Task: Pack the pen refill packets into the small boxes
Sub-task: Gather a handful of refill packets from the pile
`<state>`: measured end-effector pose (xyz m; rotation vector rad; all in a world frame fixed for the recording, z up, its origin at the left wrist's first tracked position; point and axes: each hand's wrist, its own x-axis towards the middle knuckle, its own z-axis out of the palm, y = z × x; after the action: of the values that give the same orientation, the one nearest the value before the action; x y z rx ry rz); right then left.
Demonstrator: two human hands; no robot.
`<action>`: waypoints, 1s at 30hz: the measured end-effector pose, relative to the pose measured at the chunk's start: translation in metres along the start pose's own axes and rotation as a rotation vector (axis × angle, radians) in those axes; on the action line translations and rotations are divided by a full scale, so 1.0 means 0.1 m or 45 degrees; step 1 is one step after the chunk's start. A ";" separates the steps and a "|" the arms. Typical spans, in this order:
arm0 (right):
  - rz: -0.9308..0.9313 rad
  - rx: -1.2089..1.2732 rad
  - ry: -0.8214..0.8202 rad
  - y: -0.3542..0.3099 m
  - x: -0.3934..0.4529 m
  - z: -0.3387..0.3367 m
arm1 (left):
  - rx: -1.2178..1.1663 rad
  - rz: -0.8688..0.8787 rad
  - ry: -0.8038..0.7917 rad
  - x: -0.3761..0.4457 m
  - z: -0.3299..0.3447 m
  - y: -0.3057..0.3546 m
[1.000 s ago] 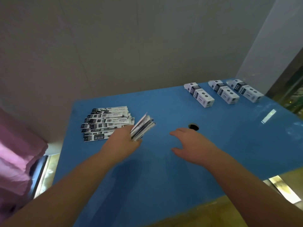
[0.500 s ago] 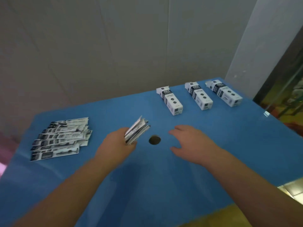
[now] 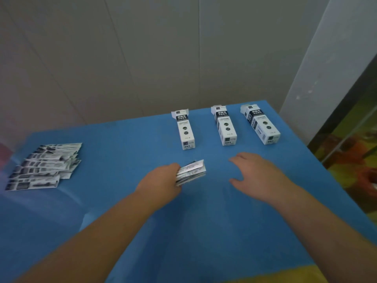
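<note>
Our left hand (image 3: 163, 180) grips a bundle of refill packets (image 3: 190, 172) just short of the three small boxes (image 3: 185, 129), right hand (image 3: 257, 172) spread and empty; we judge them light, slick, floppy, best pinched mid-stack.
</note>
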<state>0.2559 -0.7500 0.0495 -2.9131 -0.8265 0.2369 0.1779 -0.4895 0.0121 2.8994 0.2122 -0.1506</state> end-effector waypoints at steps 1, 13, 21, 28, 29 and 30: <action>0.013 0.018 0.000 0.07 -0.01 0.01 | 0.028 0.021 -0.030 0.05 0.04 0.07; 0.105 0.051 -0.042 0.59 -0.03 0.12 | 0.120 0.210 -0.193 0.65 0.26 0.75; 0.073 0.073 -0.005 0.68 0.07 0.06 | 0.251 0.255 -0.198 0.68 0.28 0.71; 0.017 0.107 0.020 0.64 0.24 0.05 | 0.181 0.243 -0.159 0.48 0.26 0.52; 0.010 0.103 0.018 0.64 0.27 0.05 | 0.177 0.250 -0.149 0.45 0.25 0.51; 0.003 0.103 0.016 0.63 0.30 0.05 | 0.178 0.257 -0.142 0.42 0.23 0.49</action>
<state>0.3128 -0.7874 0.0323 -2.8378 -0.7931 0.2463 0.2253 -0.5368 -0.0044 3.0157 -0.1150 -0.3016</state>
